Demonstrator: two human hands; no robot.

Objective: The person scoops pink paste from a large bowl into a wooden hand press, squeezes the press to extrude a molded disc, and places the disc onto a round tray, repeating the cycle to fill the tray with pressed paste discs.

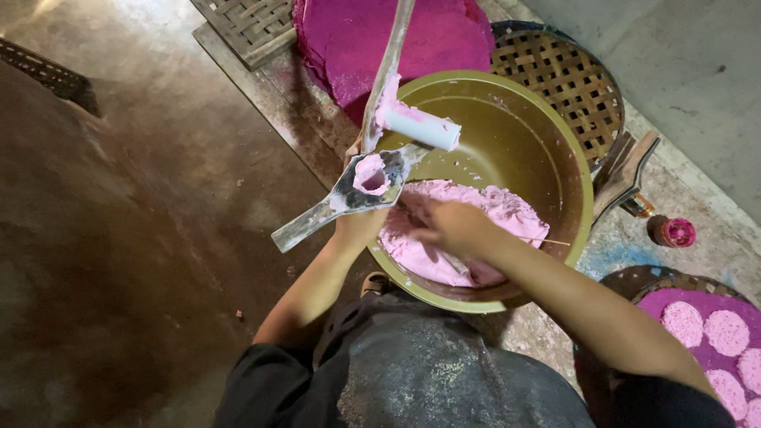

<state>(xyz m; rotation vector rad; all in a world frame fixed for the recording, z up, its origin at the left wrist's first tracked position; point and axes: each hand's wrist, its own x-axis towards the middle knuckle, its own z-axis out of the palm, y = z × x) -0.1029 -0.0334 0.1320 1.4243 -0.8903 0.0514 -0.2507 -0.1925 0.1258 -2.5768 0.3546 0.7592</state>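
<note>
Pink dough (476,214) fills the bowl (547,150) under my closed right hand (456,228), while my left hand (358,226) grips a metal press (357,190).

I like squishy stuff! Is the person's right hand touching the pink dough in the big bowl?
Touching. The head view shows the right hand pressed down into the pink dough inside the bowl, with no gap.

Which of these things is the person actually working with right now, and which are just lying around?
In use:
- left hand holding the metal press mould
- right hand in the pink dough
- brass-coloured basin

Lying about:
- stack of magenta sheets
- round woven tray
- tray of pink discs
- small pink-stained pot
- square woven mat
</note>
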